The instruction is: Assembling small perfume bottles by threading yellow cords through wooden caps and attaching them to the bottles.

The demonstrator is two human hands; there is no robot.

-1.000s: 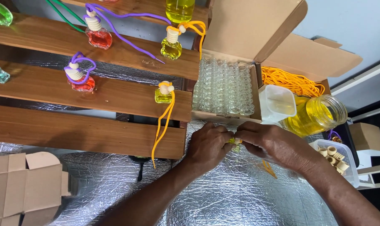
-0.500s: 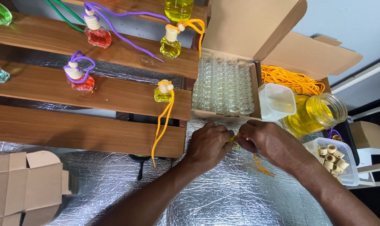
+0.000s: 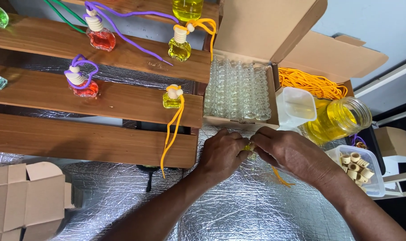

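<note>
Where the two hands meet over the silver foil surface (image 3: 256, 209), the left hand (image 3: 221, 154) and the right hand (image 3: 290, 151) both pinch a small yellow bottle (image 3: 248, 147), mostly hidden between the fingertips; an orange cord (image 3: 281, 177) trails out beneath the right hand; just beyond them stands an open cardboard box (image 3: 265, 27) packed with empty glass bottles (image 3: 237, 91); to the right sit a jar of yellow liquid (image 3: 339, 119) and a clear tub of wooden caps (image 3: 359, 169); finished bottles with cords rest on the wooden shelves (image 3: 100, 100).
</note>
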